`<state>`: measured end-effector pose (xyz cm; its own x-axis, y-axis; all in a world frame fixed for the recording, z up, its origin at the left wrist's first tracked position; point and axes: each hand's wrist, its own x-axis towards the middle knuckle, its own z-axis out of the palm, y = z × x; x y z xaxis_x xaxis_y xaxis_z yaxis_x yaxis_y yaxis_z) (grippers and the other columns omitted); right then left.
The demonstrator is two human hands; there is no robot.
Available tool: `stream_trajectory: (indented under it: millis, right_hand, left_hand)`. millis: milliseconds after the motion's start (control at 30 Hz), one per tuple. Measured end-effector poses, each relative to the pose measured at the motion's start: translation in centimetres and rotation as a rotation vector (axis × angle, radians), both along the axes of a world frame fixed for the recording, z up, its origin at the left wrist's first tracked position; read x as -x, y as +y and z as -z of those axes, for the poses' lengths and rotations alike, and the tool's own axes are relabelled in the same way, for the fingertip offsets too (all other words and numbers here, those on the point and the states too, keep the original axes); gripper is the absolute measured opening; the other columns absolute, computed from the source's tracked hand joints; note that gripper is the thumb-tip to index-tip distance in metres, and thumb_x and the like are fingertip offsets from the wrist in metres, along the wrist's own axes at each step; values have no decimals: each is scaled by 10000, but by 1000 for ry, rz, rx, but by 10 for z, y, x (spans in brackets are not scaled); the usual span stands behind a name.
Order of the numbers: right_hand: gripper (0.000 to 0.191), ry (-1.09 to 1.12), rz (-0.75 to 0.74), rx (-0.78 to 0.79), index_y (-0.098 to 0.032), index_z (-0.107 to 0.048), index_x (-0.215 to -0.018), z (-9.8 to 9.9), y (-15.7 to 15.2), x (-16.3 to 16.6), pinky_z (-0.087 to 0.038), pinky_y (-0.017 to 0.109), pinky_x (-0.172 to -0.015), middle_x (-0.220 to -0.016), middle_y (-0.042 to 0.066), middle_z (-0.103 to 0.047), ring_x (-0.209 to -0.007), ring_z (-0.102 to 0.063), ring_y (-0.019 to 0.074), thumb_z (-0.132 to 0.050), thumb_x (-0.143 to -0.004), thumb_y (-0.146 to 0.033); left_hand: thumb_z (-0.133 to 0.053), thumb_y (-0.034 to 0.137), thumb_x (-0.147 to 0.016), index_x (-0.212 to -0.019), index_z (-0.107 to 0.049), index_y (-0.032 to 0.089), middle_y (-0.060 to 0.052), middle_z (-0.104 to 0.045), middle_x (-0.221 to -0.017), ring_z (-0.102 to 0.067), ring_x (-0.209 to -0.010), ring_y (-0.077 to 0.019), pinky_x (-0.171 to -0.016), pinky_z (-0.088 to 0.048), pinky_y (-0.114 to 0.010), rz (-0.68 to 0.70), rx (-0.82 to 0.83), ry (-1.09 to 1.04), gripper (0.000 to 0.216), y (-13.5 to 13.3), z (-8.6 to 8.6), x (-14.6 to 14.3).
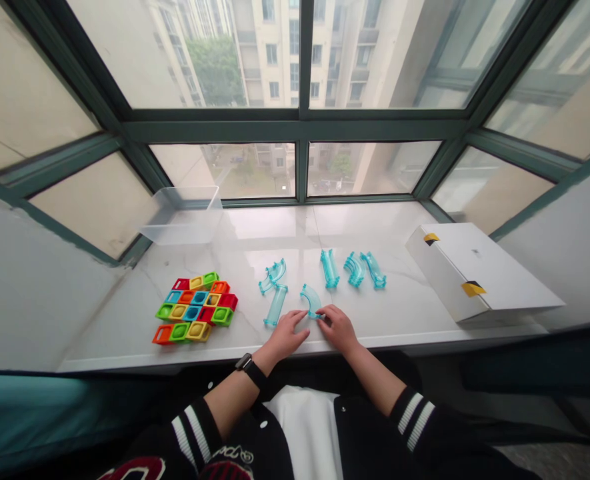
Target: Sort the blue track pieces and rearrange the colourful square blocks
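Observation:
Several clear blue track pieces lie on the marble window sill (385, 313). A curved blue piece (310, 298) sits just beyond my hands. My right hand (339, 328) pinches its near end with closed fingers. My left hand (287, 335) rests flat on the sill beside it, fingers stretched toward the curve, below a straight blue piece (275, 305). Further back lie another curved piece (273, 274), a straight one (329, 268) and two more (365, 269). A cluster of colourful square blocks (196, 307) lies to the left.
A clear plastic tub (185, 215) stands at the back left by the window. A white cardboard box (475, 270) with yellow tape lies on the right end of the sill. Window frames rise behind.

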<state>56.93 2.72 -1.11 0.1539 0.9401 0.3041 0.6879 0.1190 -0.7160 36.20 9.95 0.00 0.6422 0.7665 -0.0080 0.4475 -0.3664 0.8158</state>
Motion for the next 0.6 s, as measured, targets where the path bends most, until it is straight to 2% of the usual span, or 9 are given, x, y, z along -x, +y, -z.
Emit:
stream_trajectory:
  millis: [100, 233, 400, 500, 600]
  right_hand:
    - [144, 43, 9, -41, -257, -722, -1032, -11, -1, -2, -573, 339, -763, -968, 47, -719, -782, -671, 198, -626, -941, -201]
    - [155, 50, 20, -137, -256, -716, -1089, -43, 0, -16, -566, 327, -716, -977, 52, -722, -779, -670, 194, -610, -978, -233]
    - [152, -2, 97, -208, -248, -724, -1076, -84, 6, -58, -567, 347, -762, -983, 58, -727, -806, -670, 206, -601, -987, -254]
    - [157, -49, 180, -163, -239, -735, -1037, -97, 8, -87, -567, 364, -797, -993, 69, -742, -804, -674, 217, -593, -978, -270]
    - [160, -90, 264, -117, -237, -739, -1000, -103, 10, -112, -557, 371, -825, -1006, 76, -756, -783, -670, 220, -591, -958, -281]
  left_hand:
    - [-659, 260, -909, -1466, -597, 253, -118, -634, -1420, -621, -1293, -278, -1131, -512, -485, 50, 12, -66, 561, -3, -13, -1]
    - [-625, 256, -941, -1549, -487, 300, -108, -567, -1468, -658, -1178, -232, -1001, -595, -434, 77, -25, -161, 625, -4, -46, -17]
    - [-621, 261, -944, -1566, -461, 303, -116, -503, -1498, -650, -1185, -229, -976, -612, -414, 140, -33, -254, 643, 9, -82, -66]
    - [-639, 276, -935, -1577, -453, 289, -125, -490, -1513, -655, -1177, -234, -988, -612, -412, 202, -20, -261, 669, 17, -92, -100]
    - [-660, 287, -923, -1580, -456, 280, -134, -477, -1532, -659, -1170, -237, -973, -615, -402, 233, 18, -259, 688, 24, -93, -132]
